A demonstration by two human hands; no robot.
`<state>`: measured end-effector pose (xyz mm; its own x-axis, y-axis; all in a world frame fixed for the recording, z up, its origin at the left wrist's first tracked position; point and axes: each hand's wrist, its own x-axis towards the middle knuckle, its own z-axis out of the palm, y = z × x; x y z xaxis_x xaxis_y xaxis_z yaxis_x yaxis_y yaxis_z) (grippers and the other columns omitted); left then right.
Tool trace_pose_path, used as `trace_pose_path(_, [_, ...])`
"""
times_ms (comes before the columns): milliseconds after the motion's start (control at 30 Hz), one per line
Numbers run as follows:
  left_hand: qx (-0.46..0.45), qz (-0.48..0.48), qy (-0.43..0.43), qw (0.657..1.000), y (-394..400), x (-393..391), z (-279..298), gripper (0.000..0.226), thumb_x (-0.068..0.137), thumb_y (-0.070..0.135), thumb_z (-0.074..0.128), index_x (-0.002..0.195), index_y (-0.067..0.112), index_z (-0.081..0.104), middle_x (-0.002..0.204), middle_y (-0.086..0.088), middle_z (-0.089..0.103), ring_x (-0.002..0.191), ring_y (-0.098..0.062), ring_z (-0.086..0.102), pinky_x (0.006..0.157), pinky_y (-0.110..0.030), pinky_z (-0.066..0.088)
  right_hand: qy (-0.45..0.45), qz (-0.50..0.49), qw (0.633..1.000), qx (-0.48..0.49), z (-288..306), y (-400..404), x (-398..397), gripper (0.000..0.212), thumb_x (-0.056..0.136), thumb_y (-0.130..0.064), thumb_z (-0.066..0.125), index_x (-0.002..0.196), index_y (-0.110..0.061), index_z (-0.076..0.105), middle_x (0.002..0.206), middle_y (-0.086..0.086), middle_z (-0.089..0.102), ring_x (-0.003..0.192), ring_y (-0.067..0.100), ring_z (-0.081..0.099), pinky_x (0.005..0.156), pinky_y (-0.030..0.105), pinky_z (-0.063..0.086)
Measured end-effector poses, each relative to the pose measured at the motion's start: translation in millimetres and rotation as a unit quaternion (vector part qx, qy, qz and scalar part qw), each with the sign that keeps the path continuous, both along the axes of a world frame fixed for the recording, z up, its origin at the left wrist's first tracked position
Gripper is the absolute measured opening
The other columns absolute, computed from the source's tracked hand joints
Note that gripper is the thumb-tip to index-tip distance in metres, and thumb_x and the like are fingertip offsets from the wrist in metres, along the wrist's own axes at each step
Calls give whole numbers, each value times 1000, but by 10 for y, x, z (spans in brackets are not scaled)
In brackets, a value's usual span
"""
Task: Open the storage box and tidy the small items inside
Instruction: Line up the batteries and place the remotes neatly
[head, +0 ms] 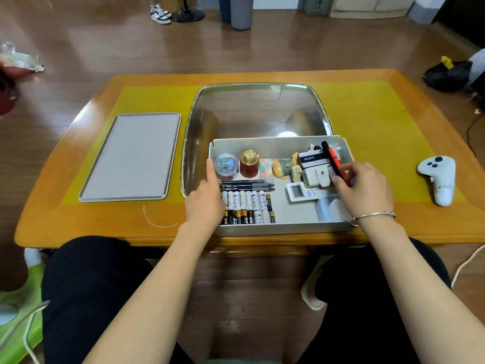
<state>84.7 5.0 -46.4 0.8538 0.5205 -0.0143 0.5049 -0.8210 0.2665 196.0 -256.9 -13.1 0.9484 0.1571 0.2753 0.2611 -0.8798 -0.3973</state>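
Two hands work over the open grey storage box [280, 227] at the table's [78, 219] near edge: the left hand [207, 198] lies flat with straight fingers by the batteries [248, 206], the right hand [363, 190] pinches a red-and-black pen [331, 156]. Behind leans the clear lid [257, 109].

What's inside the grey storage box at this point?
Inside the storage box: a row of batteries, dark pens, a red jar, a clear round tub, a figurine and a remote. The hands cover parts of the left and right ends.
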Motion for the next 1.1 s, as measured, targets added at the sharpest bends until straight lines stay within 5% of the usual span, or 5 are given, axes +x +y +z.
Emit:
trace_pose_path(533, [0, 37, -2, 999, 156, -152, -45, 93, 89, 14, 62, 152, 21, -7, 109, -11, 60, 73, -18, 50, 56, -32, 42, 16, 5, 1000, -6, 11, 125, -43, 21, 81, -27, 68, 98, -15, 64, 95, 7, 59, 85, 28, 56, 65, 28, 34])
trace_pose_path(700, [26, 59, -69, 996, 48, -151, 64, 89, 85, 17, 64, 151, 18, 4, 151, -13, 29, 133, -32, 33, 102, -50, 36, 61, -21, 996, -55, 19, 77, -24, 31, 82, -37, 67, 103, -15, 62, 104, 9, 60, 93, 31, 58, 65, 30, 37])
trace_pose_path(800, [65, -59, -128, 988, -109, -33, 129, 74, 87, 29, 61, 148, 19, 20, 150, -8, 29, 136, -29, 27, 106, -47, 29, 67, -21, 995, -68, -24, 90, -72, 37, 81, -46, 66, 104, -17, 61, 102, 7, 59, 90, 30, 59, 64, 30, 37])
trace_pose_path(933, [34, -276, 14, 960, -431, 247, 68, 58, 87, 54, 56, 135, 23, 43, 139, -4, 40, 126, -25, 31, 102, -41, 27, 72, -27, 995, -66, -47, 100, -105, 41, 81, -50, 64, 108, -19, 60, 103, 6, 57, 88, 28, 58, 63, 29, 37])
trace_pose_path(1100, [43, -318, 105, 941, -587, 419, -85, 58, 76, 65, 61, 113, 21, 55, 121, -7, 46, 121, -30, 32, 99, -42, 28, 71, -33, 995, -69, -48, 115, -95, 38, 81, -49, 65, 106, -20, 59, 102, 4, 58, 87, 26, 58, 64, 29, 38])
